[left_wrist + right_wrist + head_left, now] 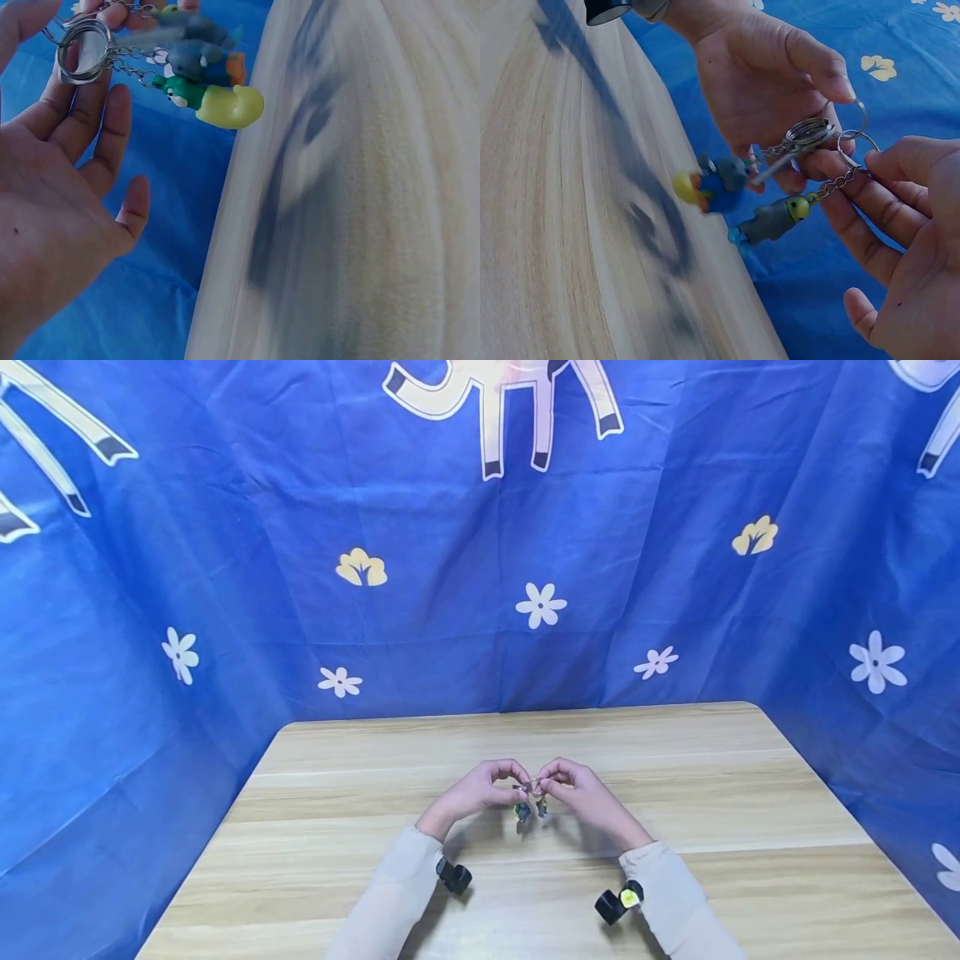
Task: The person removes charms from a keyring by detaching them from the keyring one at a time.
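Note:
My left hand and right hand meet over the table, fingertips close together. Between thumb and fingers, the left hand holds a bunch of metal key rings. From it dangle keychain figures on short chains: a green and yellow one and a grey one with blue and orange. A thin wire ring runs from the left thumb tip to a smaller ring, which the right thumb and fingers pinch. On that smaller ring's chain hangs a grey figure with a yellow-green head.
A wood-grain table lies beneath both hands. Blue cloth with white flowers and animals surrounds its back and sides. Each sleeved wrist carries a black camera, one on the left and one on the right.

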The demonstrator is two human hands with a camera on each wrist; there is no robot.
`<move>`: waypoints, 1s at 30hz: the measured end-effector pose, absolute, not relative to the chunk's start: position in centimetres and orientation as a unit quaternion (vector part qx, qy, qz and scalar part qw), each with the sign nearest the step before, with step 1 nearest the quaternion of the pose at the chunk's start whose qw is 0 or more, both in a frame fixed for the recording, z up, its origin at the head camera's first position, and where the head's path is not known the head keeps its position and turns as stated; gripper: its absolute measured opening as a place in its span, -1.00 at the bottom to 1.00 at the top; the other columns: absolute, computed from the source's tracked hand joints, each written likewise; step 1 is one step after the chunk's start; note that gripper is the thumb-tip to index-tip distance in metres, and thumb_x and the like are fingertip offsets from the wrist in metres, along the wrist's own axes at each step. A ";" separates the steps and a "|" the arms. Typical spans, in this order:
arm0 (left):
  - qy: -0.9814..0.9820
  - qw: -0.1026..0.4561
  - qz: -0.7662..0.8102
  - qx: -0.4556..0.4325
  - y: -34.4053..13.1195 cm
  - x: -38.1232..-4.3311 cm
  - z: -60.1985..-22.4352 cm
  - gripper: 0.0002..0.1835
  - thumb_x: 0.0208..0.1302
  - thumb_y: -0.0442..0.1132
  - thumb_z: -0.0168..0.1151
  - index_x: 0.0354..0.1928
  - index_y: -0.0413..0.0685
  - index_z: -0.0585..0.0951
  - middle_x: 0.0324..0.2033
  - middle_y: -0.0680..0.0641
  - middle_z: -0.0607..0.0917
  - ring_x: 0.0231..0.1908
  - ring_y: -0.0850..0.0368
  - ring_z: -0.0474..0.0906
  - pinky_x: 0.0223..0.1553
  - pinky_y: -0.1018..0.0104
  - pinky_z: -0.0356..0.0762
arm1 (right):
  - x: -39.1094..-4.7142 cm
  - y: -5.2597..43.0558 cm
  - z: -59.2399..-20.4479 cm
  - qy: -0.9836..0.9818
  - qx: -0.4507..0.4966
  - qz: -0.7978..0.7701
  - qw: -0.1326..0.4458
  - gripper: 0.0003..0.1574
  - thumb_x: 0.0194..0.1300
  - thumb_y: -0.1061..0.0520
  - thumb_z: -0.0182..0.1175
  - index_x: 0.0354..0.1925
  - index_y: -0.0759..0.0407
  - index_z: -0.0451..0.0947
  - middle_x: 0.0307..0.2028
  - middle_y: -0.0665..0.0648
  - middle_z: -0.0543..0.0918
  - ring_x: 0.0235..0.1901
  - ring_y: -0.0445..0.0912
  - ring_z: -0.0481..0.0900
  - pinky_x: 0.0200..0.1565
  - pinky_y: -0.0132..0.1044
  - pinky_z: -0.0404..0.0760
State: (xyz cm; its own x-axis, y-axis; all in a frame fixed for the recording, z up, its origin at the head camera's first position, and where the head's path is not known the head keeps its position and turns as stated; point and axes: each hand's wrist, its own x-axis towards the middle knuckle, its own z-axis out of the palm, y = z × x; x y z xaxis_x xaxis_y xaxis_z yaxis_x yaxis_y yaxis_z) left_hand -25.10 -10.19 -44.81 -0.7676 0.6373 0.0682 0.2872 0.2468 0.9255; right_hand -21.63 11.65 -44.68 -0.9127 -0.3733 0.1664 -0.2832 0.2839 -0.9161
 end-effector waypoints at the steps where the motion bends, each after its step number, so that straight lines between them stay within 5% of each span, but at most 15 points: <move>1: 0.773 0.163 0.536 0.299 -10.2 -25.1 -44.8 -0.77 0.17 -0.28 0.31 -0.16 -0.22 0.59 -0.18 -0.03 0.65 -0.04 0.15 0.46 0.20 -0.03 0.27 | -21.6 11.6 -44.7 0.800 -0.202 -0.564 0.040 -0.82 0.35 0.17 0.13 -0.16 0.27 0.54 -0.20 0.20 0.67 -0.07 -0.09 0.60 0.04 -0.21 0.53; 8: 0.774 0.167 0.545 0.277 -10.2 -25.1 -45.0 -0.76 0.13 -0.28 0.35 -0.19 -0.23 0.58 -0.27 0.07 0.60 -0.12 0.17 0.48 0.13 -0.01 0.34 | -21.4 11.5 -44.7 0.796 -0.208 -0.567 0.045 -0.79 0.35 0.19 0.11 -0.14 0.33 0.52 -0.23 0.23 0.69 -0.18 -0.24 0.62 -0.04 -0.41 0.56; 21: 0.767 0.164 0.554 0.279 -9.8 -25.0 -45.0 -0.77 0.13 -0.28 0.33 -0.28 -0.24 0.48 -0.41 0.13 0.60 -0.28 0.20 0.52 -0.16 0.33 0.42 | -21.3 11.3 -45.0 0.805 -0.213 -0.553 0.038 -0.85 0.34 0.18 0.14 -0.18 0.24 0.56 -0.24 0.16 0.68 -0.14 -0.13 0.59 -0.03 -0.36 0.55; 30: 0.755 0.167 0.558 0.302 -9.8 -25.0 -45.0 -0.69 0.12 -0.37 0.30 -0.06 -0.23 0.52 -0.39 -0.01 0.65 -0.35 0.27 0.53 -0.27 0.43 0.48 | -21.6 11.7 -45.2 0.807 -0.203 -0.553 0.036 -0.81 0.34 0.17 0.14 -0.15 0.26 0.56 -0.25 0.18 0.69 -0.19 -0.20 0.61 -0.06 -0.39 0.55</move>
